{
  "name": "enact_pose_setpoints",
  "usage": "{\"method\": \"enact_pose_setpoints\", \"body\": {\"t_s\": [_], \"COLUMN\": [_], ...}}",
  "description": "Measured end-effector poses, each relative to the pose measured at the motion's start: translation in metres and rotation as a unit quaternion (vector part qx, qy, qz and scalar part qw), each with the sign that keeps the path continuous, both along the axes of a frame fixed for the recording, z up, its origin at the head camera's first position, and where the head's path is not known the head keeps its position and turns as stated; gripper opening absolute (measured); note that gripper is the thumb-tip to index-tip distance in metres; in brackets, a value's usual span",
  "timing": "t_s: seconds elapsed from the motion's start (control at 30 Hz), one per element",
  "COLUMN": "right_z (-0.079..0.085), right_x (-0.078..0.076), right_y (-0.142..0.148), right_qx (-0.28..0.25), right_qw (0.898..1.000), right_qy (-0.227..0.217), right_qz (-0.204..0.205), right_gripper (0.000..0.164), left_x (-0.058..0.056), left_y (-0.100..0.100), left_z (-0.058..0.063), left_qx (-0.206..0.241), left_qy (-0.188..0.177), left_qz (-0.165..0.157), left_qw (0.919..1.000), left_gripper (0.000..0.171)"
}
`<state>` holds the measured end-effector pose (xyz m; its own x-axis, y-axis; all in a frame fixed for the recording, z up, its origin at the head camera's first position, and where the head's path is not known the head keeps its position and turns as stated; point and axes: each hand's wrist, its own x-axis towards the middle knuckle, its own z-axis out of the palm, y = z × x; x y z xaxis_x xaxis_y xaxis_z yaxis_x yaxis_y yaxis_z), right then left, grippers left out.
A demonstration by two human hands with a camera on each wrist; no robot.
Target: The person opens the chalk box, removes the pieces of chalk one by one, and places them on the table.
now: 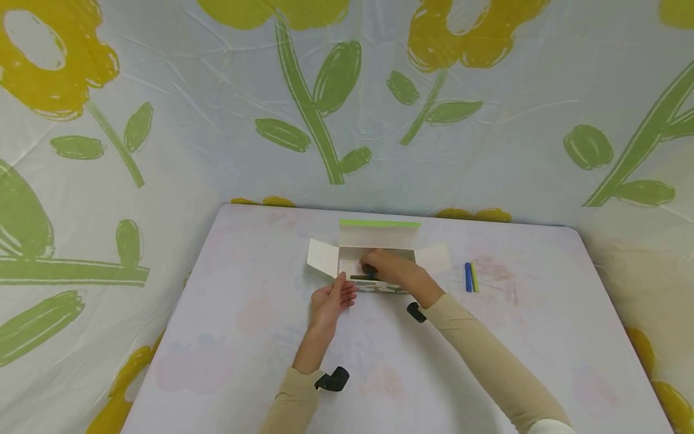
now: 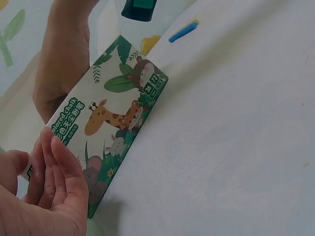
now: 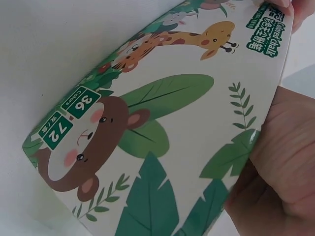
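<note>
A white cardboard box of colored chalk (image 1: 382, 287) lies on the table, its lid and side flaps spread. Jungle animals and green leaves decorate its front wall (image 2: 110, 118). My left hand (image 1: 329, 301) grips the front wall near its left corner, thumb at the upper rim and fingers against the printed face. Reaching in from the right, my right hand (image 1: 391, 267) is bent down inside the box. Its fingertips are hidden by the wall in both wrist views, and I cannot tell what they hold. A dark chalk stick (image 1: 358, 278) shows just inside the front rim.
Right of the box, a blue chalk stick (image 1: 468, 277) and a yellow-green chalk stick (image 1: 475, 277) lie side by side on the pale table (image 1: 260, 361). The box's right flap (image 1: 435, 258) sticks out toward them. Flower-patterned cloth (image 1: 217, 120) hangs behind the table.
</note>
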<state>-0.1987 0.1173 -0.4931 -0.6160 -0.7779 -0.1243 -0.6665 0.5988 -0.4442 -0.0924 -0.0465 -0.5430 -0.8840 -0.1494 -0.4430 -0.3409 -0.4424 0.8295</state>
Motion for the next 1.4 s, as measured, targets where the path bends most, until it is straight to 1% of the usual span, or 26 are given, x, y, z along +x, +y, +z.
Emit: {"method": "enact_pose_setpoints", "body": {"t_s": [0.13, 0.2, 0.3, 0.43, 0.6, 0.77, 0.87, 0.97, 1.07, 1.17, 1.3, 1.37, 1.4], "right_z": [0.003, 0.004, 0.007, 0.01, 0.015, 0.024, 0.033, 0.041, 0.045, 0.047, 0.047, 0.047, 0.046], "right_x": [0.0, 0.001, 0.001, 0.003, 0.005, 0.007, 0.01, 0.012, 0.013, 0.015, 0.018, 0.02, 0.02], "right_y": [0.008, 0.014, 0.023, 0.037, 0.055, 0.077, 0.089, 0.101, 0.115, 0.128, 0.144, 0.151, 0.155], "right_qx": [-0.034, -0.057, -0.101, -0.153, -0.211, -0.268, -0.285, -0.296, -0.311, -0.333, -0.373, -0.386, -0.387], "right_qw": [0.999, 0.998, 0.993, 0.986, 0.971, 0.951, 0.942, 0.933, 0.919, 0.899, 0.868, 0.855, 0.852], "right_qy": [-0.022, -0.038, -0.054, -0.056, -0.057, -0.051, -0.054, -0.073, -0.101, -0.132, -0.16, -0.17, -0.172], "right_qz": [0.01, 0.006, -0.009, -0.04, -0.099, -0.144, -0.168, -0.193, -0.22, -0.253, -0.287, -0.302, -0.306], "right_gripper": [0.014, 0.014, 0.017, 0.021, 0.023, 0.027, 0.028, 0.03, 0.032, 0.035, 0.036, 0.037, 0.038], "left_x": [0.001, 0.001, 0.0, 0.0, 0.0, 0.0, 0.0, 0.0, -0.001, -0.001, -0.002, -0.002, -0.002], "left_y": [0.001, 0.001, 0.001, 0.001, 0.0, 0.0, 0.0, 0.001, 0.001, 0.001, 0.001, 0.001, 0.001], "left_z": [0.0, -0.001, -0.001, -0.002, -0.004, -0.004, -0.003, -0.002, -0.001, -0.001, 0.0, 0.0, -0.001], "left_qx": [-0.001, -0.002, -0.001, 0.003, 0.003, 0.002, -0.002, -0.001, -0.003, -0.003, -0.005, -0.008, -0.009], "left_qy": [0.0, 0.002, 0.001, -0.001, -0.002, -0.006, -0.007, -0.009, -0.009, -0.009, -0.01, -0.009, -0.009], "left_qz": [-0.004, -0.005, -0.002, 0.001, 0.005, 0.008, 0.005, 0.003, 0.001, 0.0, 0.001, 0.001, 0.002], "left_qw": [1.0, 1.0, 1.0, 1.0, 1.0, 0.9999, 1.0, 1.0, 1.0, 1.0, 0.9999, 0.9999, 0.9999], "left_gripper": [0.048, 0.048, 0.048, 0.048, 0.044, 0.042, 0.043, 0.044, 0.045, 0.045, 0.044, 0.044, 0.045]}}
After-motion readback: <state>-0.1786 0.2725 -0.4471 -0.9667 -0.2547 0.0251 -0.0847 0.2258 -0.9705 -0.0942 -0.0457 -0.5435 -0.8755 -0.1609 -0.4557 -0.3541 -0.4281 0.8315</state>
